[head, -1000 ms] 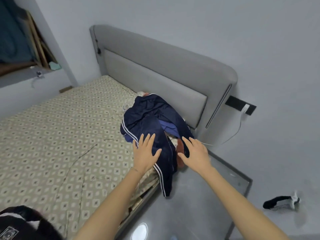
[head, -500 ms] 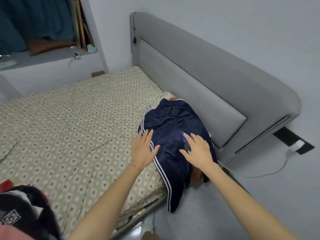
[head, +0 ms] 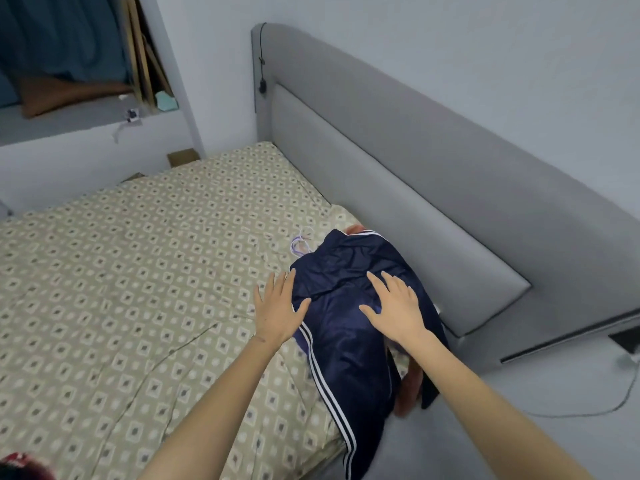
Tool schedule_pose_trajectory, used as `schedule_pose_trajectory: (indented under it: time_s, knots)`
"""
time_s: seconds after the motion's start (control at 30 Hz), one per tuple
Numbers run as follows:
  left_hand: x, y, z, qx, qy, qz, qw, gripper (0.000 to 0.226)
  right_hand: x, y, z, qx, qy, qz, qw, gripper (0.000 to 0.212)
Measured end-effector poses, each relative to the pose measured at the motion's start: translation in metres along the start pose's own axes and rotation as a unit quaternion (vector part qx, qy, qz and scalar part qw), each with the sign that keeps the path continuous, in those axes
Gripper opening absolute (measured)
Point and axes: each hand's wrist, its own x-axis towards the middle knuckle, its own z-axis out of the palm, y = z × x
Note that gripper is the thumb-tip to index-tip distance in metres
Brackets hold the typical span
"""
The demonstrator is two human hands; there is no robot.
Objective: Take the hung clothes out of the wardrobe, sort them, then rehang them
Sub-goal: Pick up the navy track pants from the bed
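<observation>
A pile of clothes lies at the bed's near right corner by the headboard, topped by a navy garment with white side stripes [head: 349,341] that hangs over the bed edge. An orange-brown garment [head: 410,386] peeks out beneath it on the right. White-purple hangers [head: 300,244] stick out at the pile's far side. My left hand [head: 278,311] is spread flat at the navy garment's left edge, thumb on the cloth. My right hand [head: 394,308] lies flat, fingers straight, on top of the navy garment.
The patterned bed sheet [head: 138,289] stretches left of the pile. A grey padded headboard [head: 398,188] runs along the right. A white cable [head: 616,400] trails on the floor at right. A dark and red item [head: 20,467] sits at the bottom left corner.
The view has closed in on the bed corner. Both hands moved forward over the pile, the right one sliding further up onto the navy garment, which looks flatter.
</observation>
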Motion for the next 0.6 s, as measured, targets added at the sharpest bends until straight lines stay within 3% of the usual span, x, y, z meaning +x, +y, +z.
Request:
schedule_pose_trajectory:
  time_s: [0.27, 0.5, 0.6]
  knots:
    - [0.072, -0.018, 0.010, 0.005, 0.013, -0.017, 1.000, 0.095, 0.074, -0.002, 0.000, -0.010, -0.005, 0.001, 1.000, 0.075]
    - [0.121, -0.025, 0.037, -0.010, -0.031, -0.051, 0.998, 0.097, 0.145, 0.000, 0.019, -0.015, -0.031, -0.035, 0.999, 0.076]
    - [0.143, -0.026, 0.051, -0.021, -0.056, -0.072, 0.996, 0.087, 0.176, 0.004, 0.030, -0.014, -0.044, -0.045, 0.998, 0.076]
